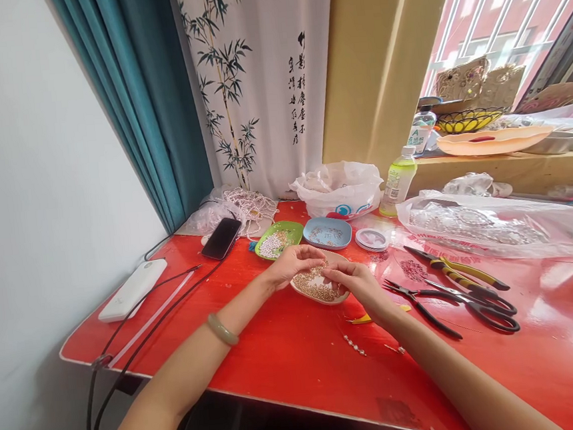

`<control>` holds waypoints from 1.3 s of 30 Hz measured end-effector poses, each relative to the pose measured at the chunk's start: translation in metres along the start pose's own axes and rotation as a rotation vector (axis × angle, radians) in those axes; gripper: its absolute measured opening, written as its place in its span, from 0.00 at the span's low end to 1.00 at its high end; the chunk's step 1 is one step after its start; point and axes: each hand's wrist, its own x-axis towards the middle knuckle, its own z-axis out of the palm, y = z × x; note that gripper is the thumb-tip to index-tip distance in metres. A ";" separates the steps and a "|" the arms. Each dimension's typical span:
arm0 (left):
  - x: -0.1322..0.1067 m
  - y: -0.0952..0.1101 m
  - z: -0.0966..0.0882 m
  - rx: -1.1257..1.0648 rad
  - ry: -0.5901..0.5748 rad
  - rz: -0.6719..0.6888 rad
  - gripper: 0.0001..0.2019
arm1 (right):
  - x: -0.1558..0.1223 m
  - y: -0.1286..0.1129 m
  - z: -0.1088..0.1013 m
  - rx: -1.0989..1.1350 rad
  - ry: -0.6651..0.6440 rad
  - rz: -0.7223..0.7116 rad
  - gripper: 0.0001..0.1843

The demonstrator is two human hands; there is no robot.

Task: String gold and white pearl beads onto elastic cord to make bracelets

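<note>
Both hands are held over a pale dish of small gold beads [318,294] on the red table. My left hand [293,265], with a bangle on its wrist, has its thumb and fingertips pinched together above the dish's back left. My right hand [353,280] pinches at the dish's right side, its fingertips close to the left ones. Whatever lies between the fingertips is too small to make out. Behind the hands stand a green dish [295,229] of white and gold beads and a blue dish [327,233] with small pieces. Nearer me lies a short strand of pearly beads [354,345].
On the right lie yellow-handled pliers [465,275], black pliers [427,306] and scissors [480,305]. A yellow tool [360,319] is partly under my right forearm. A phone [221,238], white power bank [132,290] and cables are left. Plastic bags [337,194] and a bottle [398,182] stand behind.
</note>
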 end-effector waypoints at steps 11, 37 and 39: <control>0.000 0.002 -0.001 0.141 -0.010 0.064 0.15 | -0.001 -0.002 0.001 0.002 0.000 0.003 0.15; 0.000 0.005 -0.001 0.128 -0.008 0.092 0.11 | -0.003 -0.004 0.003 0.077 0.019 -0.017 0.12; 0.000 0.005 -0.001 0.131 0.001 0.100 0.11 | -0.003 -0.004 0.003 0.074 0.020 -0.021 0.11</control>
